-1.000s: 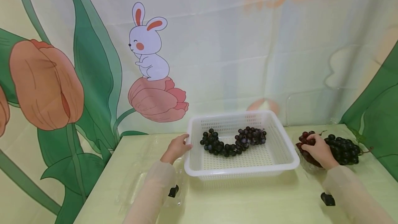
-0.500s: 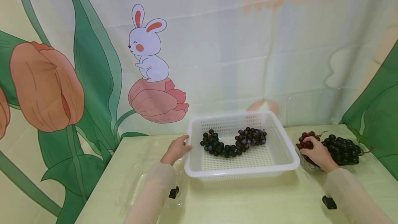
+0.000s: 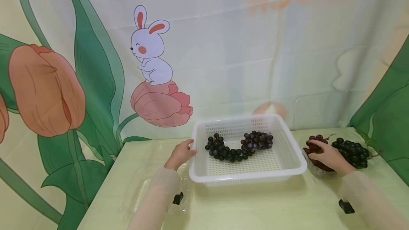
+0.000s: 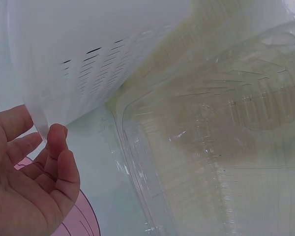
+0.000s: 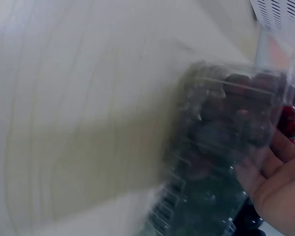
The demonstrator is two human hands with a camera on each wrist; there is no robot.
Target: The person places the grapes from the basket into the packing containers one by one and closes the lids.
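Note:
In the head view my left hand [image 3: 180,153] is at the left rim of a white plastic basket [image 3: 247,177]. The left wrist view shows the fingers pinching that rim. Inside the basket, dark grapes [image 3: 232,154] form a curved bunch. On the right, my right hand [image 3: 330,157] grips red grapes [image 3: 316,138] in a clear plastic box [image 3: 314,169]. Its fingers curl over the fruit, partly covering it. Seen in the right wrist view, the box [image 5: 206,142] is blurred, with red grapes [image 5: 288,122] beside the fingers. Black grapes [image 3: 353,153] lie just right of that hand.
Clear plastic packaging [image 3: 140,191] lies at the left of the table [image 3: 239,208], beneath the left forearm. A printed curtain [image 3: 223,63] hangs directly behind the table. The basket stands between both hands.
My right hand has shifted slightly to the right at the red grapes, and its wrist has moved outward. The left hand stays at the basket rim.

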